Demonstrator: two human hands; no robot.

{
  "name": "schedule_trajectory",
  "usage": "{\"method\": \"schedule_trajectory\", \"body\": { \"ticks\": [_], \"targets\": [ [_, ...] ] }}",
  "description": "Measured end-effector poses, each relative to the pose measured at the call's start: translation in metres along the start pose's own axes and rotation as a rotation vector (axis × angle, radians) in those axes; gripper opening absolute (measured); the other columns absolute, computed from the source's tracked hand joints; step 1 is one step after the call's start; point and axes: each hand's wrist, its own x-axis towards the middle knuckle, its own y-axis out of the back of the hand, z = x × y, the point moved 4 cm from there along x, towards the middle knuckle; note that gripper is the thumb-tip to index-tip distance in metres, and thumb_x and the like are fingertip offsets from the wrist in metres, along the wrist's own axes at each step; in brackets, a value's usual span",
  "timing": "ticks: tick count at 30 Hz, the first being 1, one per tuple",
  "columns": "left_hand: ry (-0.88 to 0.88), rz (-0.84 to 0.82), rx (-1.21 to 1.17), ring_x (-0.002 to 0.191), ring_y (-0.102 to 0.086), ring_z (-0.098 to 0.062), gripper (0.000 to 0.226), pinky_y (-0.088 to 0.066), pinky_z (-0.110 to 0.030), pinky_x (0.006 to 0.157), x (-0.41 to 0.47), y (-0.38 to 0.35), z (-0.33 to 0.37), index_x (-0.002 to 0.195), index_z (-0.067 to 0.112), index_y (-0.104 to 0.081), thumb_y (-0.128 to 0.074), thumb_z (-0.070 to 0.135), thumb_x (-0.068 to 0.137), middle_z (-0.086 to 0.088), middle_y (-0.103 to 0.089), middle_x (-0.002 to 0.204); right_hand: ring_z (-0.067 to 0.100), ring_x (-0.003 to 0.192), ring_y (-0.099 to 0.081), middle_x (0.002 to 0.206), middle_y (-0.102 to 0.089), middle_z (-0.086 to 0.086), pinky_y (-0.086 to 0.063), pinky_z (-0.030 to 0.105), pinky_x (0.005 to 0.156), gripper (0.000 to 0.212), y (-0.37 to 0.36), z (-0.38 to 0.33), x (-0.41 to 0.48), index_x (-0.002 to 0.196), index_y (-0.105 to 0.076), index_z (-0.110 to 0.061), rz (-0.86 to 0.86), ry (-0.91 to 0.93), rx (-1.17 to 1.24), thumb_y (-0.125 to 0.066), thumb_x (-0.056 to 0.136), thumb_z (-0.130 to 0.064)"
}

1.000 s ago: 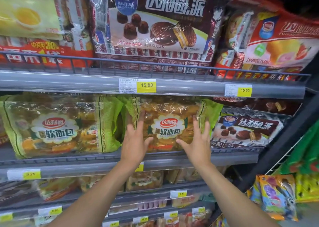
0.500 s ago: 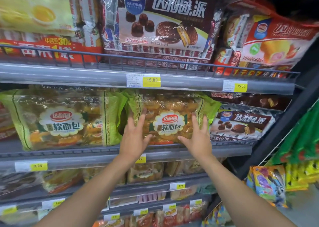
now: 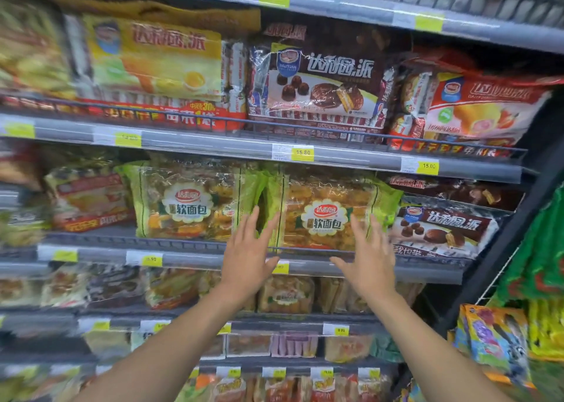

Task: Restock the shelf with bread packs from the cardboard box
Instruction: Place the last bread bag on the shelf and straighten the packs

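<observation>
A green-edged bread pack (image 3: 328,215) stands upright on the middle shelf (image 3: 195,256), with a second, matching bread pack (image 3: 189,206) to its left. My left hand (image 3: 247,255) is raised in front of the gap between the two packs, fingers spread, holding nothing. My right hand (image 3: 364,258) is lifted before the right part of the first pack, fingers spread and also holding nothing. Both hands sit a little in front of the shelf rail, apart from the pack. The cardboard box is not in view.
Brown chocolate pie packs (image 3: 439,227) sit right of the bread. The shelf above holds yellow (image 3: 155,59), brown (image 3: 320,87) and red (image 3: 476,108) pie packs. Lower shelves carry more bread. A dark shelf post (image 3: 506,249) and hanging snack bags (image 3: 494,337) are at right.
Both hands have come back from the right-hand bread pack and dropped slightly toward the shelf rail. The view has tilted and swung, showing more of the shelves to the left.
</observation>
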Motion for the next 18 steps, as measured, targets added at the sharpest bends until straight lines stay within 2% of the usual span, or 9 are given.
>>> {"method": "schedule_trajectory", "body": {
  "ticks": [7,10,13,15,17,18],
  "targets": [
    [0.117,-0.021,0.096,0.157,0.001,-0.027,0.095,-0.021,-0.049,0.125,-0.057,0.044,-0.057,0.16,0.041,-0.004,-0.066,0.057,0.089,-0.001,0.007,0.171,0.028,0.153,-0.012,0.168,0.001,0.002,-0.022,0.052,0.12,0.103,-0.001,-0.058,-0.033,0.158,-0.005,-0.041,-0.015,0.141,0.064,-0.068,0.081,-0.064],
    [0.183,-0.014,0.104,0.157,-0.005,-0.029,0.097,-0.024,-0.049,0.124,-0.067,0.057,-0.089,0.16,0.04,-0.003,-0.067,0.056,0.089,-0.004,0.001,0.171,0.027,0.153,-0.011,0.168,0.004,0.0,-0.025,0.05,0.12,0.1,-0.008,-0.089,-0.041,0.159,-0.005,-0.04,-0.08,0.186,0.119,-0.067,0.083,-0.062],
    [0.274,-0.016,0.031,0.157,-0.007,-0.028,0.099,-0.033,-0.049,0.12,-0.067,0.062,-0.123,0.161,0.037,-0.002,-0.067,0.057,0.089,0.0,0.005,0.171,0.027,0.152,-0.016,0.168,-0.004,0.001,-0.029,0.047,0.118,0.097,-0.017,-0.117,-0.041,0.159,-0.004,-0.039,-0.122,0.225,0.184,-0.065,0.086,-0.06],
    [0.332,-0.031,-0.04,0.156,-0.008,-0.028,0.101,-0.037,-0.049,0.117,-0.063,0.062,-0.148,0.161,0.034,-0.001,-0.068,0.055,0.088,0.001,0.006,0.17,0.026,0.146,-0.031,0.167,-0.01,0.0,-0.039,0.042,0.111,0.095,-0.028,-0.136,-0.035,0.159,-0.005,-0.037,-0.208,0.211,0.288,-0.066,0.089,-0.055],
    [0.402,-0.055,-0.133,0.156,-0.009,-0.029,0.103,-0.038,-0.049,0.115,-0.056,0.06,-0.175,0.162,0.03,0.0,-0.07,0.051,0.089,0.0,0.005,0.17,0.022,0.128,-0.054,0.165,-0.014,-0.003,-0.052,0.038,0.098,0.099,-0.042,-0.156,-0.024,0.159,-0.005,-0.034,-0.314,0.148,0.452,-0.071,0.087,-0.051],
    [0.436,-0.062,-0.175,0.156,-0.008,-0.029,0.103,-0.039,-0.049,0.114,-0.051,0.06,-0.188,0.162,0.028,0.0,-0.07,0.05,0.09,-0.001,0.006,0.17,0.021,0.123,-0.058,0.165,-0.016,-0.004,-0.053,0.039,0.097,0.102,-0.05,-0.165,-0.018,0.159,-0.005,-0.034,-0.35,0.106,0.525,-0.073,0.085,-0.051]
  ]
}}
